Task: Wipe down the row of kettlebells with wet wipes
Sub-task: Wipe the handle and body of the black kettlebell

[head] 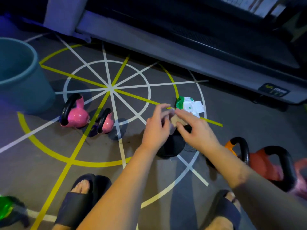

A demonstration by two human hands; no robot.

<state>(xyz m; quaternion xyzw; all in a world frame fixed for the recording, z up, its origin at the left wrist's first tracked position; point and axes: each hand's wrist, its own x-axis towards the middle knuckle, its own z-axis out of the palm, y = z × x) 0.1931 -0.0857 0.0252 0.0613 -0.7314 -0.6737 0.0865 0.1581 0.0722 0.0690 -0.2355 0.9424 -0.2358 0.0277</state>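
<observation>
Both my hands meet above a black kettlebell [171, 146] on the floor. My left hand [156, 128] and my right hand [194, 130] pinch a small pale wet wipe [174, 119] between their fingertips. Just beyond them lies a green and white wipes pack [189, 105] with its flap up. Two pink kettlebells [74, 113] [106, 123] with black handles stand at the left. An orange kettlebell [235, 146] and a red one [272, 165] stand at the right, partly behind my right forearm.
A teal bucket [20, 77] stands at the far left. A treadmill base [182, 52] runs along the back. My feet in dark slides [79, 196] [222, 211] are at the bottom. A green kettlebell [6, 209] shows at the lower left corner. The floor has white and yellow lines.
</observation>
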